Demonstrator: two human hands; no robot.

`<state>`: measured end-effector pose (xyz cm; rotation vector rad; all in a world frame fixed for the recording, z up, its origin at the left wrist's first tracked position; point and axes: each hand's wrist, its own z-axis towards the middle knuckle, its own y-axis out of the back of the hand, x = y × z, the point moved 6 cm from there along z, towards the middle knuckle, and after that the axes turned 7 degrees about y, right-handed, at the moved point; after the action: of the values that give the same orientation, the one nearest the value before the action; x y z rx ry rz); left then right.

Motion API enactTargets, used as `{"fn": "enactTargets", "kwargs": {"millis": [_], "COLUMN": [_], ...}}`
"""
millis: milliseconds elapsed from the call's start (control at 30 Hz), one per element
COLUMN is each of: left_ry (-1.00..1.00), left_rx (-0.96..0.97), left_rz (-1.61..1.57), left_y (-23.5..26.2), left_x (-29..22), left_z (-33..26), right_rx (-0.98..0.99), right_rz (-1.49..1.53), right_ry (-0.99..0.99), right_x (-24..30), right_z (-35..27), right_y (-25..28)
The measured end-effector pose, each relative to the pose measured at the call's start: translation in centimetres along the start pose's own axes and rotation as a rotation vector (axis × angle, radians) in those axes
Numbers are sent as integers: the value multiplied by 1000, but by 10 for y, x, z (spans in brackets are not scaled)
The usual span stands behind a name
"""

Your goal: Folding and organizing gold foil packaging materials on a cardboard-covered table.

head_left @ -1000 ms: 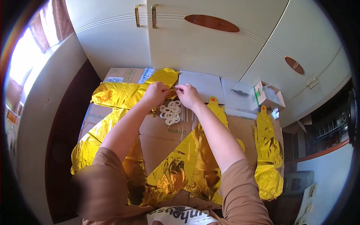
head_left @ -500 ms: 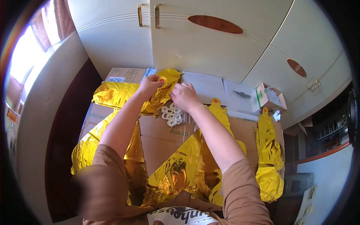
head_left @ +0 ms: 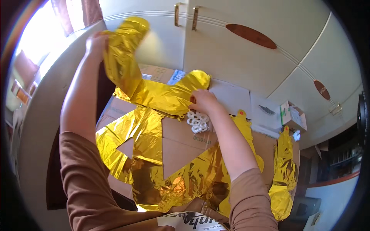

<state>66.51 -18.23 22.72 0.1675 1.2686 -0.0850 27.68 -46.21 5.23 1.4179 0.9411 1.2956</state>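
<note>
My left hand [head_left: 97, 43] is raised at the upper left, closed on one end of a shiny gold foil balloon [head_left: 154, 92]. That end stands up off the cardboard, somewhat blurred, while the rest stretches rightward, flat and uninflated. My right hand [head_left: 206, 102] pinches the balloon's right part near its edge; its fingertips are partly hidden. Just below that hand lies a cluster of white rings [head_left: 197, 122]. Closer to me, another gold foil balloon [head_left: 148, 142] with an angular cut-out shape spreads over the cardboard [head_left: 181, 134].
A further gold foil balloon [head_left: 241, 125] lies partly under my right forearm, and a folded one [head_left: 283, 181] is at the right edge. A small open box [head_left: 293, 115] stands at the back right, near a dark wire-like bunch [head_left: 266, 109]. Cream cabinet doors [head_left: 231, 57] rise behind.
My left hand has swung up and to the left, lifting one end of the gold foil balloon and spreading it out. My right hand stays near its right part. The view has shifted slightly.
</note>
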Motion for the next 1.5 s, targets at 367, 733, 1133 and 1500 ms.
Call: {"fn": "enactTargets", "kwargs": {"millis": [367,733,1133,1500], "left_ry": [-551,-613,664,1029], "left_rx": [613,780,1327,1257], "left_rz": [-5,23,-594,-414], "left_y": [109,-59,-145,-289], "left_x": [-194,-311,-112,18], "left_z": [-108,-410,-499,-540], "right_rx": [-478,-303,-305,-359], "right_rz": [-31,163,67,-701], "right_ry": [107,460,116,519], "right_x": [6,207,130,209], "right_z": [-29,-177,-329,-462], "right_y": [45,314,345,149]}}
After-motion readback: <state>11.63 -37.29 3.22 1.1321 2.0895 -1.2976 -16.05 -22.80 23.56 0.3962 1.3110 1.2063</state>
